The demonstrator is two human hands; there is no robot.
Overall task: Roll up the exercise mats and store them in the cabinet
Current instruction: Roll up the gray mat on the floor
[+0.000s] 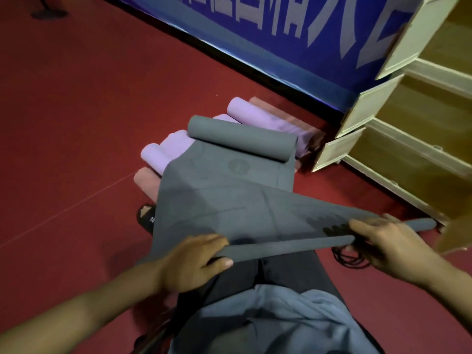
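Left hand (pixel 196 261) gripping the near rolled edge of the grey mat (pixel 229 200), thumb over the roll, mat stretching away over purple and pink rolled mats (pixel 173 146) on the red floor (pixel 76 123), right hand (pixel 380 241) curled around the same edge, cabinet (pixel 413 118) far right

I can make out very little writing from here. The blue banner (pixel 268 29) along the wall carries large pale characters, but they are cut off at the top edge and I cannot read them. The grey mat (pixel 219 190) bears a faint round emblem whose content I cannot tell. The dark sandal (pixel 146 217) shows small white marks, too blurred to read.
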